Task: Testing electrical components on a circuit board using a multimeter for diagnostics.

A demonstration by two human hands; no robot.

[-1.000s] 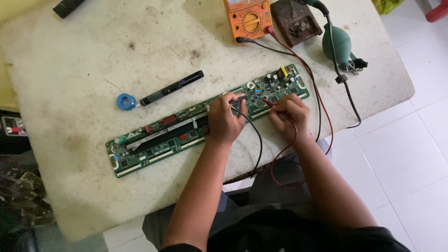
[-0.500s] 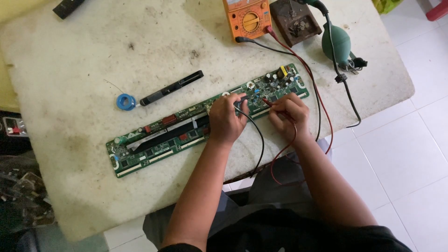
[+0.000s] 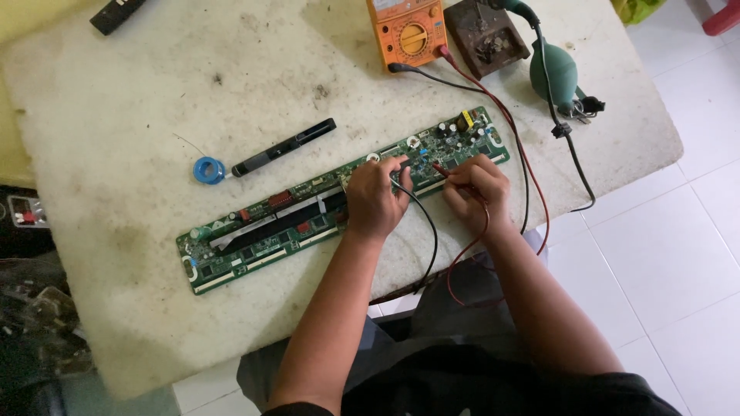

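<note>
The left hand [image 3: 375,202] pinches a black probe in its grip; the right hand [image 3: 476,187] pinches a red probe [image 3: 443,169]. Both tips rest on the right half of the long green board [image 3: 262,231], lying slantwise on the white surface [image 3: 139,100]. Beyond lie a blue solder spool [image 3: 208,170], a black pen-like tool [image 3: 284,147] and an orange meter [image 3: 406,32].

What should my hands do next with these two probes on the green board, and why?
Probably hold both tips steady and glance up at the orange meter. The left hand has the black-lead probe and the right hand the red-lead probe, both already down on the right part of the circuit board, so a reading seems the likely step.
</note>
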